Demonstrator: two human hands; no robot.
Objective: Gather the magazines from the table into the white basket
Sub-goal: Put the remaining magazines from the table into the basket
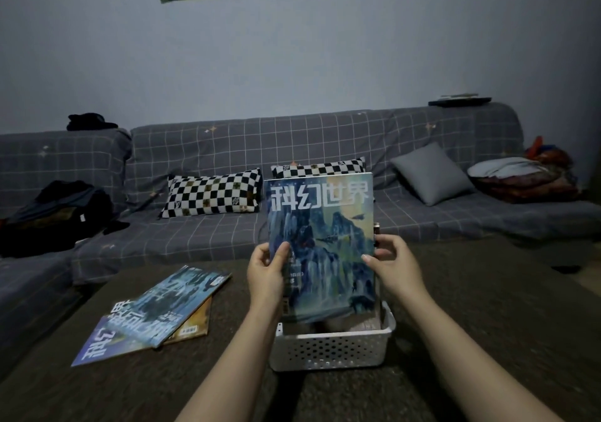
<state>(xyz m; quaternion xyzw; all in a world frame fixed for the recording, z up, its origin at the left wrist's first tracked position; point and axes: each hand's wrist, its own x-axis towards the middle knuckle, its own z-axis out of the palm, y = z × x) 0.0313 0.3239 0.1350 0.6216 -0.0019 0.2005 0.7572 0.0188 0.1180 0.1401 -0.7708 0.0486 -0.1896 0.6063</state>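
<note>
While both hands pinch its side edges, left hand (265, 272) and right hand (392, 264) hold the blue magazine (320, 242) upright, foot inside the white basket (331, 347). Three magazines (156, 317) lie at 9 o'clock. Risk: tall, floppy, may buckle or tip the basket.

We saw glossy paper covers on the magazine (320, 246), a perforated white plastic basket (331, 347), and a matt, rough-looking cloth over the table (471, 307).

magazines (153, 316) left of basket (331, 347), seemingly apart
</note>
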